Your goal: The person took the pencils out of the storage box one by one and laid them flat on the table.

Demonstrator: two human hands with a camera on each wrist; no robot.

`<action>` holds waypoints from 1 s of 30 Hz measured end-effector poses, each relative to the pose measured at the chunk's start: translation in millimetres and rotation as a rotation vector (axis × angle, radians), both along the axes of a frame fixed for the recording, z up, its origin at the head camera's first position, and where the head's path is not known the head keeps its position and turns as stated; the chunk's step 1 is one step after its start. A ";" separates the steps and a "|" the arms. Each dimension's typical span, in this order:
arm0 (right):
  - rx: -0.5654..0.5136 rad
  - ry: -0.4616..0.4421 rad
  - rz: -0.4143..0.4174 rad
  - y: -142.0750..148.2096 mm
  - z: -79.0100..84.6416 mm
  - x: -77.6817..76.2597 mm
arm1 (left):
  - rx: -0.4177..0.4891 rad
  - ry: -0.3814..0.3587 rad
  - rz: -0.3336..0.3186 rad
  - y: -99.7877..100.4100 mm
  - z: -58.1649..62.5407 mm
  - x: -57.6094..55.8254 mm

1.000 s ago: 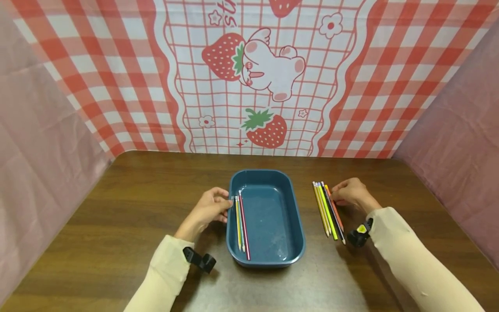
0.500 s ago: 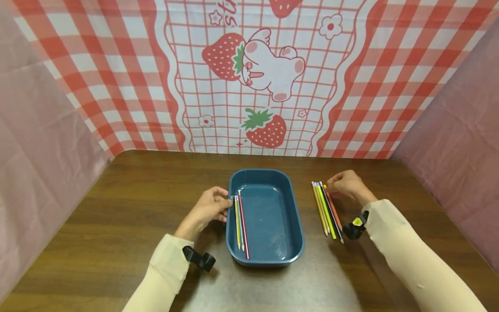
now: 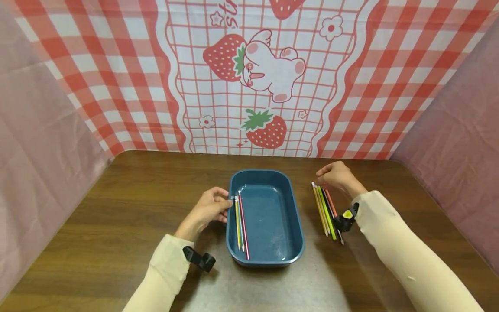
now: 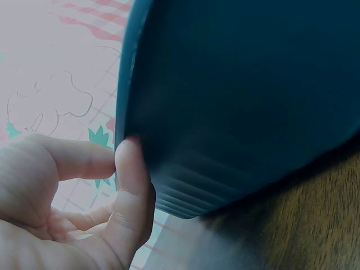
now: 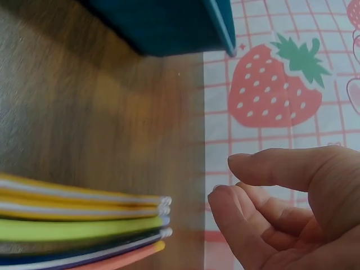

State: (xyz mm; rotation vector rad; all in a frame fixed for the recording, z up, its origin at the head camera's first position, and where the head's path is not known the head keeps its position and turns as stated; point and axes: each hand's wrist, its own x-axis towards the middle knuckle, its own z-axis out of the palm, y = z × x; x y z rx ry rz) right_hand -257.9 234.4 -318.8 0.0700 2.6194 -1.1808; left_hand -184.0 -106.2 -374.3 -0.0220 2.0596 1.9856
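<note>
R hand (image 3: 338, 177) moved L, nr pencils (image 3: 326, 212) | L hand (image 3: 208, 206) grips tub (image 3: 274, 219)

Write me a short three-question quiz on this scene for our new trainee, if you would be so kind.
1. True or false: the left hand grips the rim of the blue bin.
2. In the head view, the pencils inside the bin lie along which side of it?
A) left
B) right
C) far end
3. What is the right hand holding?

Key:
1. True.
2. A.
3. Nothing; its grasp is empty in the right wrist view.
</note>
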 end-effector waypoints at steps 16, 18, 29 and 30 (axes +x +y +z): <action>0.065 0.078 0.059 -30.2 10.8 -4.2 | -0.009 -0.005 -0.007 0.6 -2.3 -1.2; 0.069 0.091 0.062 -35.2 11.5 -4.6 | -0.008 -0.005 -0.007 0.7 -2.1 -1.2; 0.011 0.097 0.087 -62.5 12.0 -4.2 | -0.011 -0.005 -0.004 0.8 -1.2 -1.2; -0.004 0.093 0.087 -64.2 11.8 -4.3 | -0.010 -0.004 -0.005 0.8 -1.3 -1.3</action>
